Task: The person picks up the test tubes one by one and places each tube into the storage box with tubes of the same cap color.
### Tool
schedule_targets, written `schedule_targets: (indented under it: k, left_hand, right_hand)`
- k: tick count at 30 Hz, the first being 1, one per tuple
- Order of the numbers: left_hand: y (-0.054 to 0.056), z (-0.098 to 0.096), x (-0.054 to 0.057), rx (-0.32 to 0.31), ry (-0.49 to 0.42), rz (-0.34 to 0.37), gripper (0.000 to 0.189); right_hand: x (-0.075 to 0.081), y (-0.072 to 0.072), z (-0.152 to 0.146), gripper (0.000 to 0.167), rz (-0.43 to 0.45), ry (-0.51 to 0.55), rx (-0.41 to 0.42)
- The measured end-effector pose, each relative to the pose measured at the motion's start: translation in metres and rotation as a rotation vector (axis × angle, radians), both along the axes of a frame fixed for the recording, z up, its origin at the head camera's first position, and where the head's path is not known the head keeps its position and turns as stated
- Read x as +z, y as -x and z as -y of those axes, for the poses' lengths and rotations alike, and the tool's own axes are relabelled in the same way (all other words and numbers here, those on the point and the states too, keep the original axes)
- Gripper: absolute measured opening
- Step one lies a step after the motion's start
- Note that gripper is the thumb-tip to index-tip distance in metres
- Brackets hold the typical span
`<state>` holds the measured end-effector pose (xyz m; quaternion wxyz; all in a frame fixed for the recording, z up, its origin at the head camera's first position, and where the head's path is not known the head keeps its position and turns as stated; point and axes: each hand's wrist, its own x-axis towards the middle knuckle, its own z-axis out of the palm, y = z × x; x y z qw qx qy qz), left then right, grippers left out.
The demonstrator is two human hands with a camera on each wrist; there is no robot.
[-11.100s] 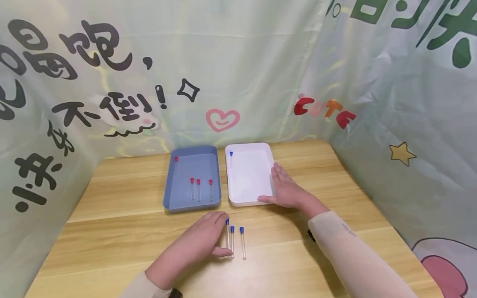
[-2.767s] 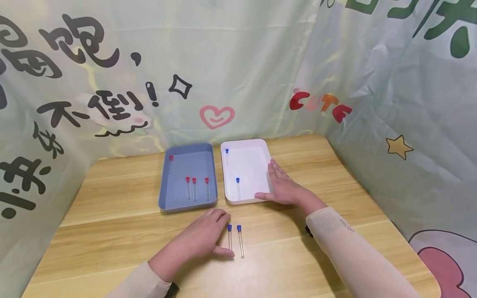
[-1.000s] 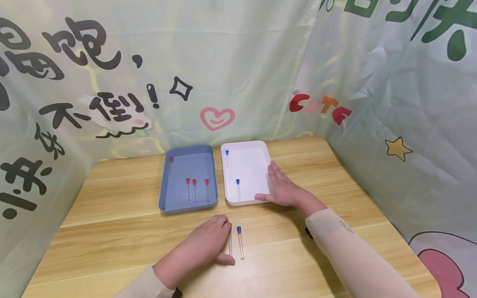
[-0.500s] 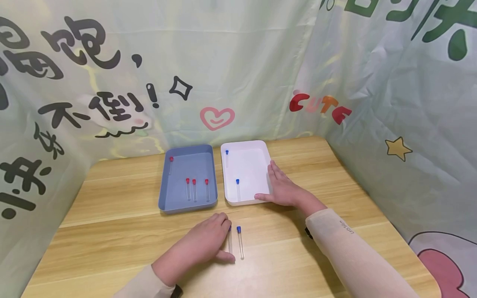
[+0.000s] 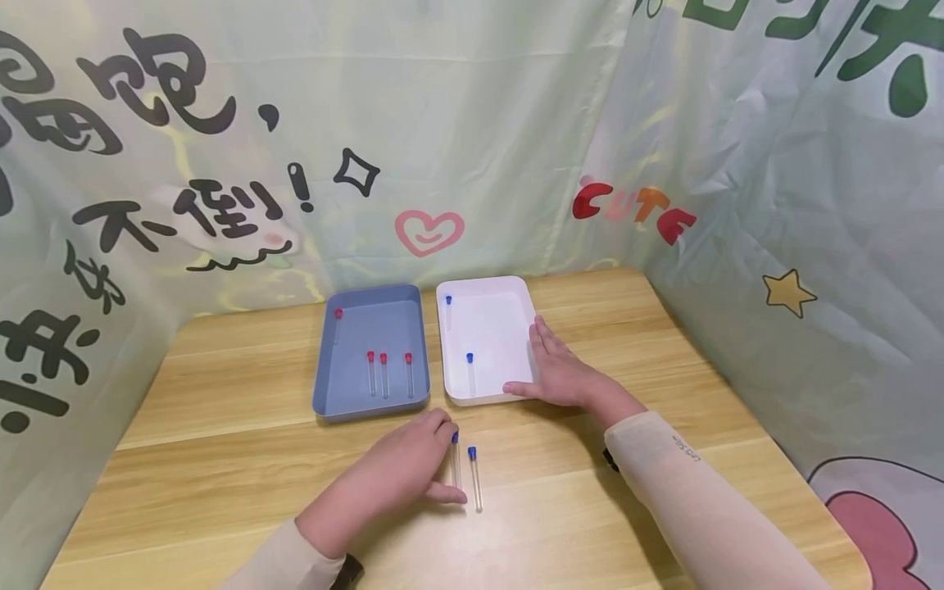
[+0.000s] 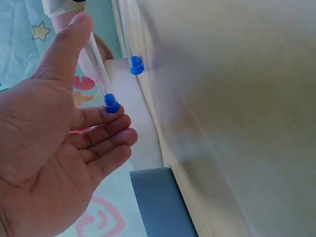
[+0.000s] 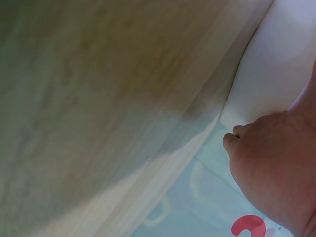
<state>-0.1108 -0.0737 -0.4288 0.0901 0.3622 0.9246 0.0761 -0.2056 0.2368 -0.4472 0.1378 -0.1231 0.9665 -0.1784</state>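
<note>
My left hand [image 5: 404, 459] pinches a blue-capped test tube [image 5: 456, 465] lengthwise, thumb at its clear lower end and index finger at the cap. The left wrist view shows this tube [image 6: 99, 66] apart from the tabletop, with the other fingers loosely bent below. A second blue-capped tube [image 5: 476, 485] lies on the table just to the right. My right hand [image 5: 566, 370] rests against the right side of the white tray [image 5: 492, 328], fingers extended along it and thumb at the front rim. Two blue-capped tubes lie in that tray, one at back left [image 5: 448, 310], one near the front [image 5: 470, 373].
Left of the white tray stands a blue-grey tray [image 5: 369, 406] holding several red-capped tubes [image 5: 384, 377]. Both trays sit near the back of the wooden table [image 5: 221, 467]. Printed fabric [image 5: 501, 147] hangs behind and along the sides.
Over eleven seconds, one blue-capped tube has gone from the table into the white tray's front. In the last second my left hand has raised another tube slightly. The right hand stays put.
</note>
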Motion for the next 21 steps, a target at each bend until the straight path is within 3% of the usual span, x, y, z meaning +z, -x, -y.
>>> schedule_targets:
  k: [9,21]
  left_hand:
    - [0.005,0.002,0.009,0.012,-0.052,-0.041,0.102]
    - [0.012,-0.002,0.006,0.017,-0.077,-0.043,0.102]
  right_hand:
    - [0.002,0.001,0.000,0.138,-0.008,-0.005,0.008]
    - [0.001,0.001,0.000,0.137,-0.005,0.001,0.008]
